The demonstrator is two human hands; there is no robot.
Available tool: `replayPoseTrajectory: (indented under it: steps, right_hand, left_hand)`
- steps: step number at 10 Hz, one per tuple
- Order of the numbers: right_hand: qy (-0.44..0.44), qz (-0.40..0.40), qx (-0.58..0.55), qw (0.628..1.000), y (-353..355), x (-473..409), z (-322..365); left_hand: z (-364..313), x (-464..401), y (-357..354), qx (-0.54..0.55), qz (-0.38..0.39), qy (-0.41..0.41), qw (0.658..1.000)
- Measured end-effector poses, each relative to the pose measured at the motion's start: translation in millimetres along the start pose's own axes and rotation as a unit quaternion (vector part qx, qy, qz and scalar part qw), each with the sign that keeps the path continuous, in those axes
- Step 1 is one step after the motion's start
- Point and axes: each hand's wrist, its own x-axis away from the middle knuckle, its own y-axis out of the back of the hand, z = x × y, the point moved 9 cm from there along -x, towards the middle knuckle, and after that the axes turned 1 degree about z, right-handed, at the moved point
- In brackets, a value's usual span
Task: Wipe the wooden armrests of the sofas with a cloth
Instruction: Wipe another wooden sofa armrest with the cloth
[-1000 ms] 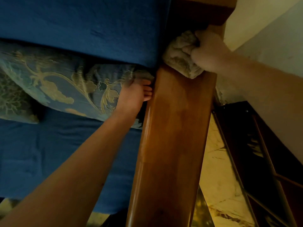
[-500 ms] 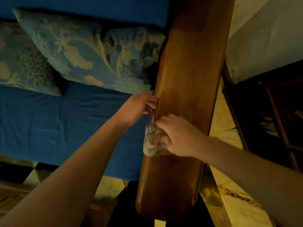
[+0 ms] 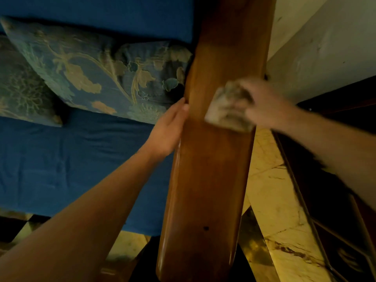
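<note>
Armrest (image 3: 211,159): wooden, flanked by the blue sofa (image 3: 71,159), steadied at its inner edge by the left hand (image 3: 168,131), fingers straight and flat against the wood; cloth (image 3: 227,110), bunched for pressure, is clenched in the right hand (image 3: 262,102) on the outer half.

Dim room, seemingly marble floor (image 3: 272,192)

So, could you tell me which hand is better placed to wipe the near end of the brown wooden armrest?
Right. The right hand already grips the crumpled beige cloth on the brown wooden armrest; the left hand only rests open against its inner edge.
</note>
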Motion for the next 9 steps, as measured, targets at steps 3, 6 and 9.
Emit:
replayPoseTrajectory:
  steps: [3, 6, 9]
  right_hand:
    - [-0.020, -0.108, 0.032, 0.993, 177.8, -175.0, -91.1]
    - [-0.006, -0.062, 0.041, 0.997, 58.1, -29.2, 1.9]
    - [-0.033, -0.032, -0.026, 0.999, -68.3, 93.0, 1.1]
  left_hand:
    - [13.4, 3.9, -6.0, 0.166, 0.014, 0.049, 0.985]
    - [23.7, 59.9, -18.7, 0.101, -0.025, 0.003, 0.995]
    - [119.6, 179.3, -41.9, 0.108, -0.044, 0.054, 0.992]
